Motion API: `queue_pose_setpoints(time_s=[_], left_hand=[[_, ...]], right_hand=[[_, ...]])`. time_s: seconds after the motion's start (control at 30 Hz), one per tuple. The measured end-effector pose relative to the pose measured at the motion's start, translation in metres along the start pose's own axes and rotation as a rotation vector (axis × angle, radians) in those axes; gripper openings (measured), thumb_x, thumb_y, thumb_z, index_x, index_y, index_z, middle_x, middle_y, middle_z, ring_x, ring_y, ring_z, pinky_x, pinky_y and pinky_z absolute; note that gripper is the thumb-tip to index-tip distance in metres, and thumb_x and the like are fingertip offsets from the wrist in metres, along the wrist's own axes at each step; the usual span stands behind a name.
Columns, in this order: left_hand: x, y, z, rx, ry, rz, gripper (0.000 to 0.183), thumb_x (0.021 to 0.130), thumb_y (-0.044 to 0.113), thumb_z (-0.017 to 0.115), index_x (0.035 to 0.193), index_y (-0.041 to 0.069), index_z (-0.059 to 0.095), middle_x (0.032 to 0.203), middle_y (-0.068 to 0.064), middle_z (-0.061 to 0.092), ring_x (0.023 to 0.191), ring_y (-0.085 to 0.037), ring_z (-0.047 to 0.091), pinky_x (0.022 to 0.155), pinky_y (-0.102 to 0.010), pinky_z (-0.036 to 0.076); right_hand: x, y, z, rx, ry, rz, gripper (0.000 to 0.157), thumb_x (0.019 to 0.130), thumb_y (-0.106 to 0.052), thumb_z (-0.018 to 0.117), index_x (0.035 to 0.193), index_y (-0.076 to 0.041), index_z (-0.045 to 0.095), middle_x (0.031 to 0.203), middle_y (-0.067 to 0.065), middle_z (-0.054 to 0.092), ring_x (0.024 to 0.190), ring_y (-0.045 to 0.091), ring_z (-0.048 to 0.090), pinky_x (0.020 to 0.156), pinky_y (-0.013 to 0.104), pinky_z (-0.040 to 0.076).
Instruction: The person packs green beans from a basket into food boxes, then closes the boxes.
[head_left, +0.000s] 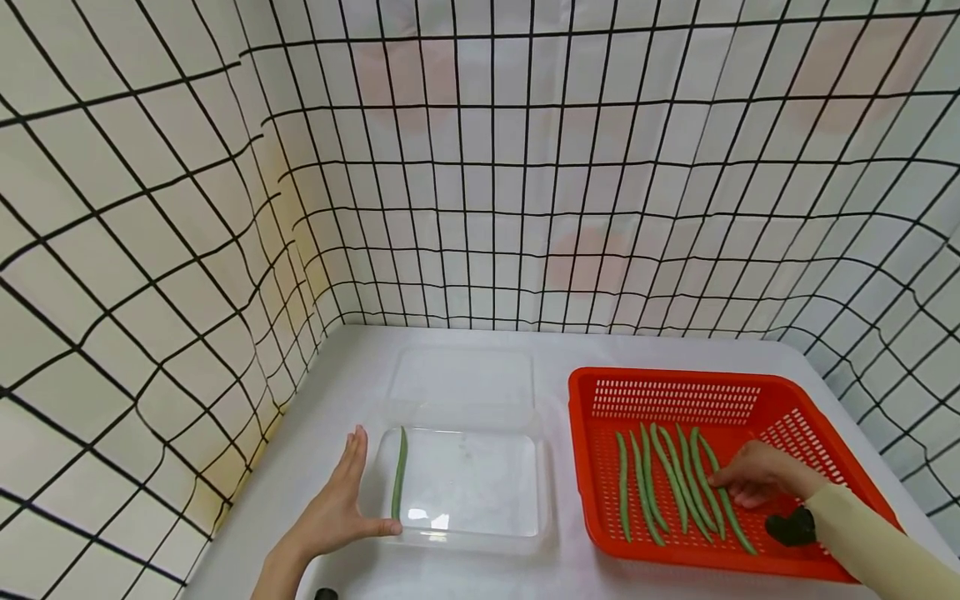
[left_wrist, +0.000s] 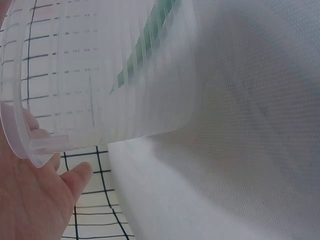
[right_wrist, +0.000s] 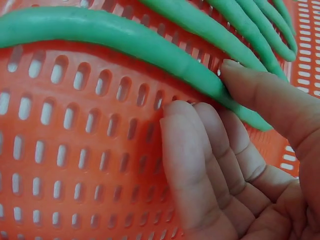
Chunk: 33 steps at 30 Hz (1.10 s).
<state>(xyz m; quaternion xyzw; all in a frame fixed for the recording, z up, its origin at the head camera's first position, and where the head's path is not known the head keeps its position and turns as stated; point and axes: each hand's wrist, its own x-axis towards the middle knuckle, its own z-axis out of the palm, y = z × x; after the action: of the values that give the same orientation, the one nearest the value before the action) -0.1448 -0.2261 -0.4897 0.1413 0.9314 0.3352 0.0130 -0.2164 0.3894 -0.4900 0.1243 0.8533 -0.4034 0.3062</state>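
A: Right hand (head_left: pixel 765 475)?
B: Inside the red basket (head_left: pixel 675 375), thumb and fingers pinching the rightmost bean (head_left: pixel 738 525), which lies on the basket floor. Other beans (head_left: pixel 623 487) side by side to its left.
A: Left hand (head_left: pixel 337 508)?
B: Fingers straight, thumb spread wide, at the left side of the clear container (head_left: pixel 537 492). Lone bean (head_left: pixel 400 475) inside, along that side.

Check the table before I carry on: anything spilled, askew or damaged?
Nothing stands out. The green beans lie roughly side by side in the red basket, and the single bean lies inside the clear container, along its left side. None shows spilled on the white tabletop, basket and container look upright, and I see no damage.
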Motion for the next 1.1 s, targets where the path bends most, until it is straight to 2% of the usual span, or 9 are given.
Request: queue_pose_setpoints(time_s=[0.17,0.3,0.57,0.7,0.87,1.1], left_hand=[[0.000,0.000,0.000,0.001,0.000,-0.005,0.138,0.059,0.057,0.083,0.152,0.013,-0.009,0.156,-0.009,-0.012,0.141,-0.033,-0.006,0.102,-0.064,0.021],[0.000,0.001,-0.001,0.001,0.004,0.000,0.138,0.059,0.057,0.083,0.152,0.012,-0.008,0.157,-0.009,-0.011,0.142,-0.033,-0.006,0.102,-0.064,0.021],[-0.001,0.002,-0.002,0.013,0.012,0.007,0.138,0.059,0.056,0.083,0.152,0.010,-0.008,0.156,-0.011,-0.011,0.141,-0.035,-0.005,0.102,-0.063,0.021],[-0.001,0.001,-0.002,0.008,0.007,-0.001,0.137,0.060,0.057,0.083,0.152,0.012,-0.009,0.156,-0.010,-0.012,0.141,-0.034,-0.005,0.102,-0.064,0.021],[-0.002,0.001,-0.001,0.000,-0.002,-0.015,0.137,0.060,0.057,0.082,0.152,0.014,-0.010,0.156,-0.009,-0.012,0.142,-0.034,-0.005,0.100,-0.066,0.023],[-0.001,0.000,-0.001,-0.011,-0.001,-0.016,0.137,0.060,0.058,0.082,0.152,0.017,-0.011,0.157,-0.007,-0.012,0.142,-0.032,-0.005,0.099,-0.066,0.024]], right_hand=[[-0.004,-0.002,-0.002,-0.006,0.010,-0.022,0.025,0.084,-0.018,0.073,0.066,-0.002,0.064,0.056,0.002,0.057,0.049,0.009,0.060,0.054,0.025,0.053],[-0.007,-0.002,-0.010,0.017,-0.012,-0.072,0.021,0.087,-0.017,0.069,0.076,0.001,0.068,0.059,0.003,0.060,0.052,0.010,0.062,0.056,0.025,0.053],[-0.014,-0.012,-0.030,0.262,-0.230,-0.249,0.026,0.097,-0.013,0.055,0.099,0.009,0.069,0.084,0.012,0.069,0.071,0.020,0.069,0.069,0.033,0.055],[-0.018,-0.028,-0.031,0.331,-0.291,-0.305,0.026,0.099,-0.013,0.050,0.101,0.003,0.071,0.090,0.013,0.070,0.078,0.022,0.069,0.074,0.035,0.054],[-0.021,-0.053,-0.022,0.367,-0.342,-0.352,0.027,0.101,-0.013,0.047,0.100,-0.005,0.073,0.096,0.012,0.069,0.082,0.020,0.068,0.078,0.036,0.054],[-0.024,-0.098,0.003,0.391,-0.327,-0.379,0.022,0.099,-0.015,0.052,0.100,-0.002,0.070,0.092,0.009,0.068,0.080,0.019,0.067,0.078,0.036,0.054]])
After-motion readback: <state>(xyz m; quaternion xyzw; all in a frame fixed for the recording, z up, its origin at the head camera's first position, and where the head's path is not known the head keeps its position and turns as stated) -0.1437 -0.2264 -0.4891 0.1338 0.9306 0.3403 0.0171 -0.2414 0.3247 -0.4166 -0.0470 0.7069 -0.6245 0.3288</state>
